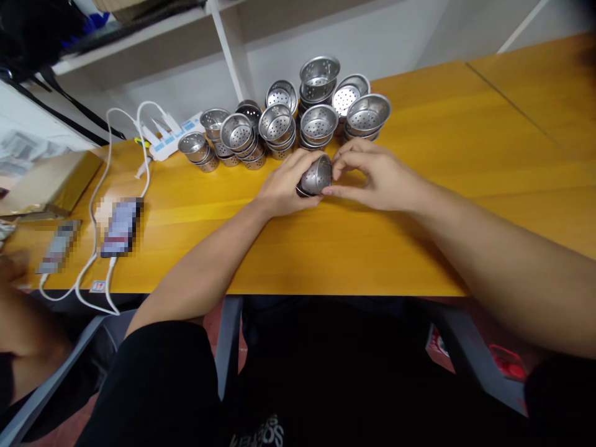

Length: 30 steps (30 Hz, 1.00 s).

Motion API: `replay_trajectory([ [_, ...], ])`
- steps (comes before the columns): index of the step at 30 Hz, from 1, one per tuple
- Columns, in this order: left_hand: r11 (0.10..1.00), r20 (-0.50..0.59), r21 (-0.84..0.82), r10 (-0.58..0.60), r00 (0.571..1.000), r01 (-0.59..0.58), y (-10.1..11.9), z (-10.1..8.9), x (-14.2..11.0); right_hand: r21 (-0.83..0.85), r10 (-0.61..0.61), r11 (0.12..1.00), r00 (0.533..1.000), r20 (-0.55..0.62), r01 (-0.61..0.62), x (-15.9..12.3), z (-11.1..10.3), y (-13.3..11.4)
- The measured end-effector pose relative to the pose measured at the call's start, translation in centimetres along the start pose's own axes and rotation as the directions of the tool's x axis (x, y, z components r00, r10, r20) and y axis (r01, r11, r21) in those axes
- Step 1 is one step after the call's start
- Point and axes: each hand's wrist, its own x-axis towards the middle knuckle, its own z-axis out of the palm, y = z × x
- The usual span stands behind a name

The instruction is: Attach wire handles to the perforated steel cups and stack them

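Note:
My left hand [291, 183] is wrapped around a perforated metal cup [317, 176], which lies tilted just above the table. A darker rim shows beneath that cup, perhaps a second one nested with it. From the other side, my right hand [372, 177] pinches at the cup's right edge, with thumb below and curled fingers above. Right behind my hands stand several stacks of similar perforated metal cups, among them a front stack [319, 124], a taller stack [319, 77] and a right stack [369, 115].
A white power strip [177, 136] with plugged-in cables stands left of the stacks. Two phones, one dark [121, 226] and one grey [59, 246], lie charging on the yellow table [354, 254]. A cardboard box [51, 186] and another person's arm [32, 329] are at the left.

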Motion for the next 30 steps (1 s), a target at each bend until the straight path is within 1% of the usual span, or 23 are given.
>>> replay_trajectory([
  [3,1.0,0.002,0.009,0.004,1.0,-0.004,-0.1,0.0,0.1,-0.008,0.039,0.999,0.999,0.021,-0.039,-0.1,-0.1,-0.1],
  [7,1.0,0.007,0.025,-0.01,1.0,0.01,0.2,-0.2,0.1,-0.027,0.032,0.999,0.999,-0.004,-0.032,-0.3,0.2,0.0],
  [10,0.999,-0.003,0.036,-0.023,1.0,0.023,0.3,-0.2,0.0,-0.033,0.05,0.998,0.998,-0.031,-0.051,-0.4,0.6,0.2],
  [16,0.999,0.006,0.039,-0.016,1.0,0.015,-0.1,0.1,0.1,-0.02,0.031,0.999,0.999,-0.027,-0.031,-0.3,0.5,-0.2],
  [18,0.999,-0.005,0.033,-0.016,1.0,0.017,-0.2,0.1,0.1,-0.028,0.029,0.999,0.997,-0.072,-0.031,-0.1,0.2,-0.5],
  [20,0.999,-0.028,0.022,-0.033,0.999,0.034,-0.2,0.0,0.0,-0.047,0.038,0.998,0.99,-0.138,-0.045,-0.1,-0.5,-0.2],
  [22,0.998,-0.056,0.0,-0.064,0.996,0.065,-0.3,0.0,-0.1,-0.067,0.046,0.996,0.987,-0.154,-0.056,-0.1,-1.5,1.1],
  [23,0.996,-0.069,-0.022,-0.083,0.994,0.081,-0.3,-0.1,-0.2,-0.076,0.049,0.995,0.991,-0.127,-0.059,-0.2,-2.1,2.1],
  [24,0.994,-0.077,-0.05,-0.101,0.992,0.097,-0.3,0.0,-0.3,-0.089,0.054,0.994,0.996,-0.077,-0.061,-0.3,-2.7,3.4],
  [26,0.985,-0.08,-0.118,-0.132,0.988,0.122,-0.3,0.0,-0.5,-0.139,0.071,0.988,0.995,0.064,-0.062,-0.7,-3.8,6.3],
  [28,0.975,-0.067,-0.176,-0.149,0.987,0.135,-0.4,0.2,-0.6,-0.161,0.09,0.985,0.976,0.199,-0.057,-1.0,-4.5,8.5],
  [30,0.969,-0.058,-0.207,-0.148,0.987,0.133,-0.4,0.5,-0.6,-0.141,0.096,0.988,0.976,0.197,-0.069,-1.2,-4.7,9.1],
])
